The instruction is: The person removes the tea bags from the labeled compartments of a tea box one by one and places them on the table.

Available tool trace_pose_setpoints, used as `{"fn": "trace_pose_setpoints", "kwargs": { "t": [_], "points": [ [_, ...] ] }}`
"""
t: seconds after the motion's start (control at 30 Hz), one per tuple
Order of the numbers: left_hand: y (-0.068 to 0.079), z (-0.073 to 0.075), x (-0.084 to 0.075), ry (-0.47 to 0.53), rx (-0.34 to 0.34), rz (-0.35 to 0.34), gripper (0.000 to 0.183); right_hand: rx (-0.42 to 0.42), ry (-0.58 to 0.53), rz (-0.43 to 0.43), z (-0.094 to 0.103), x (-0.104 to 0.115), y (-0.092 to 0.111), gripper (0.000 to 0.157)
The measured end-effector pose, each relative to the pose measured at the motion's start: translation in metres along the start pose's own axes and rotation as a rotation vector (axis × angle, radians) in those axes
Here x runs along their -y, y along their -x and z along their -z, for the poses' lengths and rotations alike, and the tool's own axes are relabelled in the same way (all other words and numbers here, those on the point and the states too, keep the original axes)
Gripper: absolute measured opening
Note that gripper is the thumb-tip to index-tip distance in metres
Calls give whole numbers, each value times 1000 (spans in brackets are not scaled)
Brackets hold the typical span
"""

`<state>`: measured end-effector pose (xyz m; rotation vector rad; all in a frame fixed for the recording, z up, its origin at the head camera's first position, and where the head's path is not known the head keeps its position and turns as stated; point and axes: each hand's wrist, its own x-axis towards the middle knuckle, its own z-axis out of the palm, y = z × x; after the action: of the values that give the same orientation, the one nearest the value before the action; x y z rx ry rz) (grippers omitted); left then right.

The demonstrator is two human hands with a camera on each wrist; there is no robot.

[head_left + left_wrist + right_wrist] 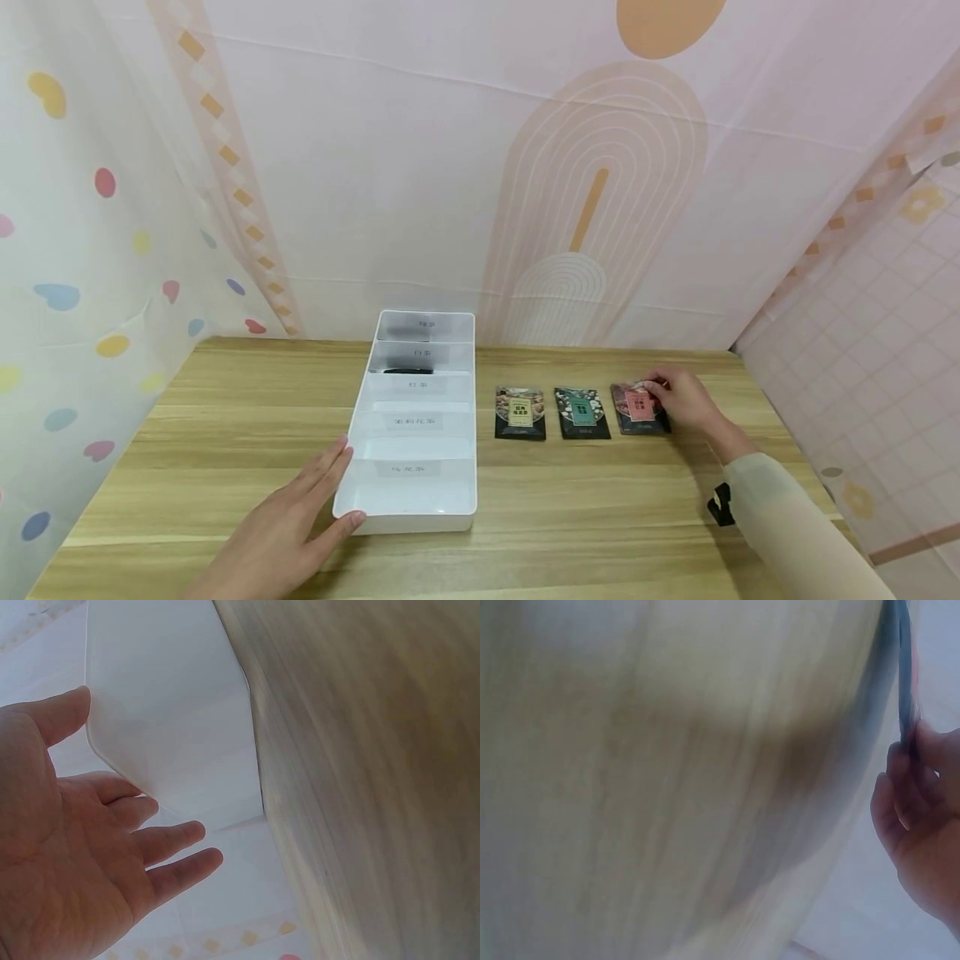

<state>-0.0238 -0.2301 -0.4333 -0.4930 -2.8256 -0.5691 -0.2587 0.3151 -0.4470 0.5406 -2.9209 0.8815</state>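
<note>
My right hand (688, 406) pinches the upper right edge of a tea sachet with a red label (636, 410). In the right wrist view, the sachet (906, 671) is seen edge-on between thumb and fingers, tilted off the wood. To its left lie a tea sachet with a green label (582, 413) and one with a cream label (520, 414). My left hand (279, 523) rests against the near left corner of a white divided box (420, 524), fingers spread. The left wrist view shows its thumb and fingers along the wall of the box (169, 712).
The box has several labelled compartments in a row. A dark item (408, 371) shows in the second compartment from the back. A wooden table (570, 508) carries everything, and a patterned curtain (420, 208) hangs behind it. A black strap (721, 504) sits by the right sleeve.
</note>
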Motion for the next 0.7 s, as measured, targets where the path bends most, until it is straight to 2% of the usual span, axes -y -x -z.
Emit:
{"fn": "trace_pose_setpoints", "kwargs": {
  "t": [0.33, 0.7],
  "points": [
    [0, 1, -1, 6, 9, 2, 76, -9, 18, 2, -5, -5, -1, 11],
    [1, -1, 1, -2, -7, -6, 76, 23, 59, -52, -6, -3, 2, 9]
  ]
}}
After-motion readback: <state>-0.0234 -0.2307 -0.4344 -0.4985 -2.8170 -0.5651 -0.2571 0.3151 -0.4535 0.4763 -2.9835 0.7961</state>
